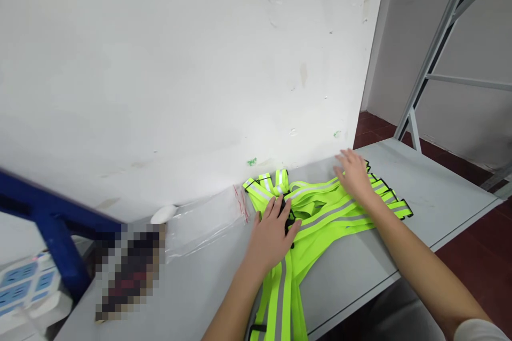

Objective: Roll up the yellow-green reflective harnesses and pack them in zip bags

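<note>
Neon yellow reflective straps (332,218) with grey stripes and black buckles lie fanned in a layered pile on the grey table. One bundle hangs toward me over the front edge, and several strap ends point right. My left hand (272,232) rests flat on the pile where the straps meet, fingers spread, partly covering a black fitting (288,218). At the upper right of the pile, my right hand (353,175) is open over the straps near their buckled ends, slightly blurred. Whether its palm touches them I cannot tell.
Clear plastic bags (204,221) with red seal lines lie left of the straps, beside a white rounded object (163,214) and a pixelated item (132,272). A white wall (192,74) borders the table's back. A blue frame (60,240), power strip (28,287) and metal rack (426,72) stand around.
</note>
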Motion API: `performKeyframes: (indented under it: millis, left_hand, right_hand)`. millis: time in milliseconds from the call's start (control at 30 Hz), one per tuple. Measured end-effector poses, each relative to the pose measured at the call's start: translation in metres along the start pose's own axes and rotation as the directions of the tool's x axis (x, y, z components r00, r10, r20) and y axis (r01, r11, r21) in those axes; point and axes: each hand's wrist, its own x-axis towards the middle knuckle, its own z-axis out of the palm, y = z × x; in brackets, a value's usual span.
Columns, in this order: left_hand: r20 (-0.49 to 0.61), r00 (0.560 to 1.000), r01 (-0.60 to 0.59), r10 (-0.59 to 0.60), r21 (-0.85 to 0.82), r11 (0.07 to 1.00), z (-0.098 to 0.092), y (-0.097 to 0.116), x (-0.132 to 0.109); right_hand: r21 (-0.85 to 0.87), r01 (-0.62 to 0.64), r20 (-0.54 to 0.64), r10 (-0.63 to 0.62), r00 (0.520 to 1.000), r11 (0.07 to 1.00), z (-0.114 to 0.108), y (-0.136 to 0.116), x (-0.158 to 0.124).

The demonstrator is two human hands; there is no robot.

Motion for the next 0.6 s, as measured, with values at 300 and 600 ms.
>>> performKeyframes:
  millis: [300, 600]
  left_hand:
    - [-0.005, 0.999, 0.044, -0.044, 0.035, 0.998, 0.003, 0.003, -0.002]
    - [-0.057, 0.996, 0.061, -0.061, -0.002, 0.998, 0.010, 0.009, 0.003]
  right_hand:
    - [0.006, 0.230, 0.501, -0.202, 0.841, 0.973, 0.016, 0.016, -0.048]
    - [-0.127, 0.201, 0.473, -0.119, 0.873, 0.971, 0.007, 0.072, -0.040]
